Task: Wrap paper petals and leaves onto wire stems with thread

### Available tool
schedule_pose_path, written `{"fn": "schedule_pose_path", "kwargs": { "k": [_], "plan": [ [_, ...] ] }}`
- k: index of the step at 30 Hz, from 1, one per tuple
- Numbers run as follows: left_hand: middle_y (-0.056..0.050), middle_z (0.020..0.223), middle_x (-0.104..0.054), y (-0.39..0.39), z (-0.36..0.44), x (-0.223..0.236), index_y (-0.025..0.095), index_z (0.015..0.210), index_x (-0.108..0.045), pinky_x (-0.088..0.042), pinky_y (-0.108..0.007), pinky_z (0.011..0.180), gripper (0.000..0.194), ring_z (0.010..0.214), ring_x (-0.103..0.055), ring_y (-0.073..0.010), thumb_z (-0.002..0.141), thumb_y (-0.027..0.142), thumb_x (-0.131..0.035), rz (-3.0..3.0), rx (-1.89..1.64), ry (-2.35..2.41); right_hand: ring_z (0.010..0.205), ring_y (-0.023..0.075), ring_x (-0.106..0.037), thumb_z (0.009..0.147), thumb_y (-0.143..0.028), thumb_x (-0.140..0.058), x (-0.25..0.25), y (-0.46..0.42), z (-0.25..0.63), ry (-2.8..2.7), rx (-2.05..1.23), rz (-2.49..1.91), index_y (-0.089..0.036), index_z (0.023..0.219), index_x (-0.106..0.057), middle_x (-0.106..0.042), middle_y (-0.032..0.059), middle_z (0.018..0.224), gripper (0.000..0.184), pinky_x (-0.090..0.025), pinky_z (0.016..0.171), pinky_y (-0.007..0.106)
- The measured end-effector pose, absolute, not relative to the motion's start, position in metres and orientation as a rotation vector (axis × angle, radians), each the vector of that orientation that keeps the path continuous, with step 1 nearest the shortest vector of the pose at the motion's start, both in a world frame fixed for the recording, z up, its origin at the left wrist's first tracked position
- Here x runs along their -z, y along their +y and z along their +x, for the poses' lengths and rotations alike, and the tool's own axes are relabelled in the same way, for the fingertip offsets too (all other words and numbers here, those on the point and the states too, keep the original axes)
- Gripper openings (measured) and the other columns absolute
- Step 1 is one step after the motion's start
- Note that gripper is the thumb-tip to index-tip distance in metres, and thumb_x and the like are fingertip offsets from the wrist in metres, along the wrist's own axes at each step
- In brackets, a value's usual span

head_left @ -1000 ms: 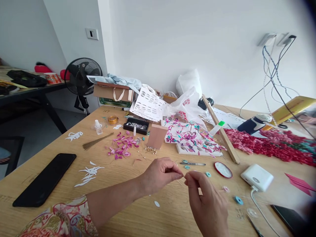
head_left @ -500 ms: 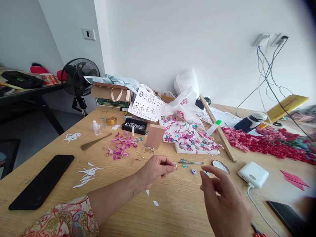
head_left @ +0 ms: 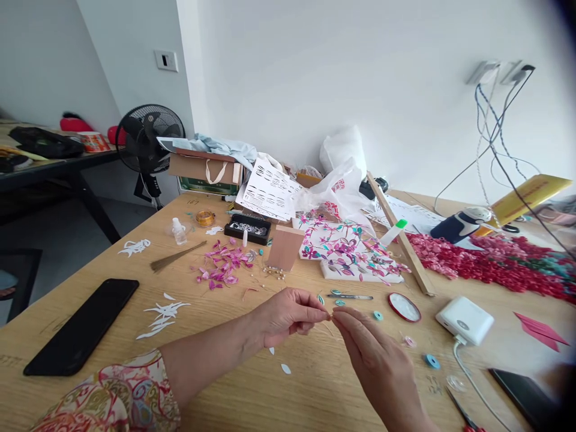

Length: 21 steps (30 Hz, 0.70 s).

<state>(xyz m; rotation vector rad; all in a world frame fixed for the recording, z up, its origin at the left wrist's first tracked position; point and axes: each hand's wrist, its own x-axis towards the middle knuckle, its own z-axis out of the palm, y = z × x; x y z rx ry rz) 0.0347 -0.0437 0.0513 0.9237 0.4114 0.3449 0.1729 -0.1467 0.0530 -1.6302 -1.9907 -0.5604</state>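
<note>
My left hand is pinched closed above the middle of the table, and a small teal leaf piece shows at its fingertips. Close by on the right, my right hand has thumb and fingers pressed together, its tips almost meeting the left ones. A fine thread seems to run between them; it is too thin to follow. Just beyond lie a pen-like tool and another teal leaf piece. Two white petal-shaped pieces rest below my left hand.
Pink petals, a wooden block and a foam board with flowers stand farther back. Rightward are a red-rimmed dish, a blue spool, a white charger and scissors. A black phone lies left.
My right hand drew away to the right, fingers apart, then came back to the left hand's fingertips and closed. My left hand stayed pinched, nearly in place. The view swayed slightly.
</note>
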Motion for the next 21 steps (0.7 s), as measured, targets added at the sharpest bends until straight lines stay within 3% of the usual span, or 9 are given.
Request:
{"fn": "schedule_pose_path", "kwargs": {
  "k": [5, 8, 12, 15, 18, 21],
  "plan": [
    [0.003, 0.056, -0.046, -0.046, 0.036, -0.05, 0.012, 0.067, -0.06, -0.025, -0.02, 0.048, 0.02, 0.05, -0.036, -0.0062, 0.063, 0.031, -0.065, 1.243, -0.458, 0.493, 0.056, 0.0098, -0.058, 0.084, -0.021, -0.034, -0.066, -0.147, 0.159, -1.841, 0.317, -1.736, -0.02, 0.072, -0.054, -0.062, 0.0005, 0.066, 0.023, -0.041, 0.048, 0.018],
    [-0.002, 0.068, -0.051, -0.045, 0.035, -0.05, 0.015, 0.072, -0.063, -0.035, -0.022, 0.061, 0.014, 0.065, -0.047, -0.0117, 0.072, 0.027, -0.057, 1.698, -0.643, 0.429, 0.044, 0.0099, -0.052, 0.082, -0.027, -0.038, -0.069, -0.146, 0.154, -1.635, 0.042, -1.905, -0.02, 0.065, -0.051, -0.055, -0.0034, 0.05, 0.022, -0.037, 0.043, 0.019],
    [-0.007, 0.078, -0.054, -0.045, 0.03, -0.049, 0.018, 0.087, -0.063, -0.036, -0.025, 0.071, 0.028, 0.077, -0.049, -0.0161, 0.084, 0.023, -0.036, 2.219, -0.69, 0.256, 0.037, 0.0096, -0.046, 0.078, -0.031, -0.041, -0.064, -0.141, 0.158, -1.384, -0.422, -1.976, -0.02, 0.057, -0.047, -0.047, -0.0055, 0.04, 0.025, -0.034, 0.039, 0.019],
    [-0.008, 0.079, -0.055, -0.045, 0.031, -0.045, 0.018, 0.088, -0.063, -0.035, -0.026, 0.071, 0.03, 0.077, -0.049, -0.0162, 0.084, 0.021, -0.034, 2.281, -0.703, 0.244, 0.036, 0.01, -0.045, 0.077, -0.031, -0.041, -0.06, -0.136, 0.167, -1.317, -0.638, -1.978, -0.02, 0.057, -0.046, -0.046, -0.006, 0.038, 0.024, -0.033, 0.038, 0.02],
    [-0.006, 0.075, -0.054, -0.044, 0.036, -0.039, 0.017, 0.078, -0.064, -0.036, -0.025, 0.068, 0.02, 0.073, -0.048, -0.0147, 0.08, 0.024, -0.045, 2.028, -0.756, 0.353, 0.034, 0.0104, -0.047, 0.077, -0.032, -0.041, -0.065, -0.137, 0.177, -1.342, -0.54, -2.1, -0.02, 0.057, -0.047, -0.049, -0.0058, 0.039, 0.025, -0.034, 0.037, 0.02],
    [0.0, 0.062, -0.049, -0.041, 0.04, -0.034, 0.014, 0.067, -0.061, -0.032, -0.022, 0.054, 0.014, 0.057, -0.042, -0.0095, 0.068, 0.028, -0.06, 1.534, -0.675, 0.547, 0.034, 0.0115, -0.051, 0.077, -0.036, -0.043, -0.077, -0.146, 0.18, -1.359, -0.074, -2.218, -0.021, 0.066, -0.054, -0.057, -0.0042, 0.046, 0.021, -0.036, 0.037, 0.022]
  ]
}}
